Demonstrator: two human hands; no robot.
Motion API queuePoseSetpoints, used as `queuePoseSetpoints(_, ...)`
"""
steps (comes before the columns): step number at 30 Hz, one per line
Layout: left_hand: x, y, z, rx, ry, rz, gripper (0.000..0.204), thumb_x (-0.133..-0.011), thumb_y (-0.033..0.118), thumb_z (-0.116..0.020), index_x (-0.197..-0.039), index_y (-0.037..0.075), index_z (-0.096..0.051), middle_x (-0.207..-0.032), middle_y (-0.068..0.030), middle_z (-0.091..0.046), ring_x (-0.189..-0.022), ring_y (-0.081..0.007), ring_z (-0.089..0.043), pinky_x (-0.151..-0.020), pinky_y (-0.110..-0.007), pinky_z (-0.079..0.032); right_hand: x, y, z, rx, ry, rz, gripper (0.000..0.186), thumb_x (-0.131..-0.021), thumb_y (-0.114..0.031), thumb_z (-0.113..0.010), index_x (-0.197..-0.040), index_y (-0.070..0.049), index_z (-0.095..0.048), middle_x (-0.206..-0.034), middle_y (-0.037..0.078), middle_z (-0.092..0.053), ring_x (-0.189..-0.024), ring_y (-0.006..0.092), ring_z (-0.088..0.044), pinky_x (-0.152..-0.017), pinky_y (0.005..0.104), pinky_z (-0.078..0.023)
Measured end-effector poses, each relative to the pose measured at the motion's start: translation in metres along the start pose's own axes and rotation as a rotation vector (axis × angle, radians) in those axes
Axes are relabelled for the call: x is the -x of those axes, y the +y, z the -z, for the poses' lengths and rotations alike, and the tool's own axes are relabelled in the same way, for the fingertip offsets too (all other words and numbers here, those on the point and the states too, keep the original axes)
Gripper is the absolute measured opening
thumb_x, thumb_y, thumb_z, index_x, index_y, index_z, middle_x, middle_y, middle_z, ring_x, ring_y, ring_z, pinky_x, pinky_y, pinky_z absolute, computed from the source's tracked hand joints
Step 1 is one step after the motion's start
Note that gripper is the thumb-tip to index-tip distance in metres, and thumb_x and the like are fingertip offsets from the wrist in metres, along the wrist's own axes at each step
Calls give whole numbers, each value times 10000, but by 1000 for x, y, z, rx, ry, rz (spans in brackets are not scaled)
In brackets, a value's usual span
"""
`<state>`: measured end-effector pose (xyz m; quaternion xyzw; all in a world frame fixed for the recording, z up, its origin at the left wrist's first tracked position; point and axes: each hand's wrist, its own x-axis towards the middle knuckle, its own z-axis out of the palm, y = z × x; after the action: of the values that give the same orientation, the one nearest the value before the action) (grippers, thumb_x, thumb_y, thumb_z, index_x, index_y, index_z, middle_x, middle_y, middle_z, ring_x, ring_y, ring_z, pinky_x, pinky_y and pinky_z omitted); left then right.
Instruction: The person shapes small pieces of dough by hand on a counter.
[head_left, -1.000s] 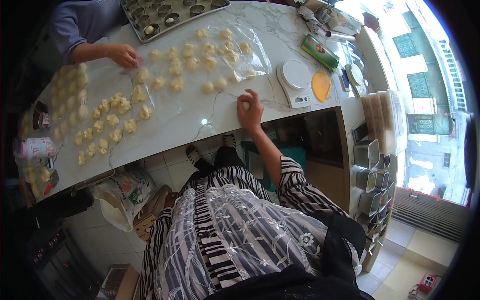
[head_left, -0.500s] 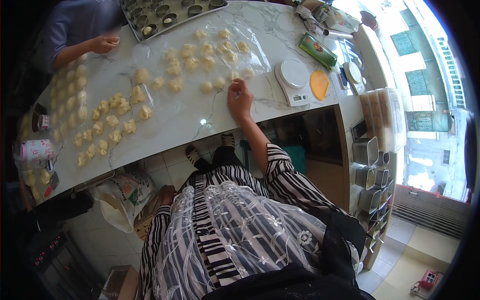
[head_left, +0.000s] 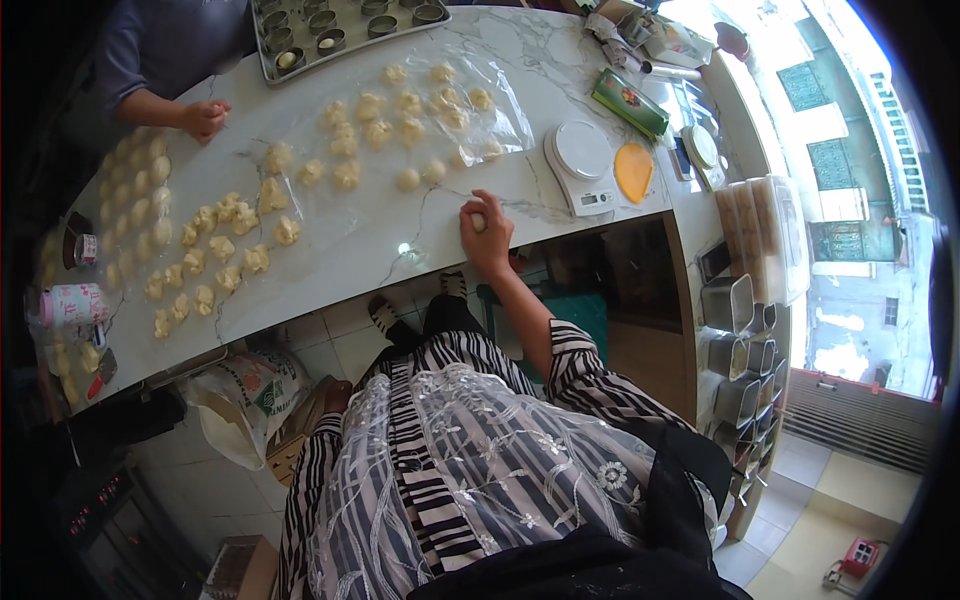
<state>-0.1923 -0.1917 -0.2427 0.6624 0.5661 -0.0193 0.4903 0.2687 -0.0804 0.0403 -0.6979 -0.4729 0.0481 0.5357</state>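
On the marble counter [head_left: 350, 250] my right hand [head_left: 487, 225] curls round a small pale dough ball [head_left: 479, 222], close to the front edge. Just beyond it sit smooth balls [head_left: 408, 180] beside a plastic sheet bearing several rough dough lumps [head_left: 378, 132]. More rough lumps [head_left: 224, 246] lie to the left, and rows of smooth rounded pieces [head_left: 140, 184] farther left. My left hand [head_left: 336, 396] hangs low by my body below the counter, beside a large sack [head_left: 240, 410]; its fingers are too dim to make out.
A co-worker's hand [head_left: 206, 121] is over the upper left. A tray [head_left: 355, 55] of metal rings lies at the back. A scale [head_left: 582, 160], orange scraper [head_left: 634, 172], green box [head_left: 630, 105] and stacked containers [head_left: 755, 240] are rightward. A pink container [head_left: 75, 305] stands far left.
My right hand moved up toward the balls at the back, then down again with fingers round a ball. The co-worker's hand moved left, then lower. The view shifted slightly.
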Motion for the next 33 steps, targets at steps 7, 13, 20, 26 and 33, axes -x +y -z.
queuePoseSetpoints(7, -13, 38, 27, 109, -36, -7, 231, -825, 249, -601, -856, 31, -669, -857, -137, -639, -803, -225, -636, -758, -363, -480, -37, 24, 1, 61, 153, -182, 376, -760, 43, -639, -1109, -60, -544, -766, 55, -663, -707, 164, -662, -691, 295, -507)
queuePoseSetpoints(13, 1, 35, 3, -76, -117, 18, 297, -835, 289, -621, -991, 49, -701, -998, -159, -674, -935, -268, -644, -851, -373, -505, -7, -1, -6, -29, -39, -62, 390, -753, 25, -648, -1115, -75, -545, -774, 45, -679, -712, 190, -673, -702, 303, -504)
queuePoseSetpoints(20, -5, 34, 28, -552, -147, -169, 297, -850, 303, -568, -932, 45, -690, -958, -166, -665, -880, -284, -640, -789, -382, -506, -17, 8, -9, 4, 73, -137, 396, -752, 18, -654, -1121, -78, -549, -757, 58, -668, -701, 189, -663, -716, 312, -507)
queuePoseSetpoints(26, 2, 19, 26, 56, -113, -77, 241, -853, 239, -550, -801, 32, -662, -785, -151, -647, -768, -254, -637, -705, -389, -487, -12, -7, 12, -43, -70, -133, 559, -686, -33, -729, -1201, -93, -520, -927, 73, -661, -869, 214, -652, -787, 343, -501)
queuePoseSetpoints(33, 3, 3, -10, 192, 77, 35, 213, -859, 227, -595, -869, 32, -682, -796, -123, -665, -802, -245, -645, -774, -371, -506, -38, -13, 78, 167, -643, 62, 599, -680, -61, -688, -1260, -138, -561, -1204, 109, -562, -1141, 321, -510, -995, 412, -414)
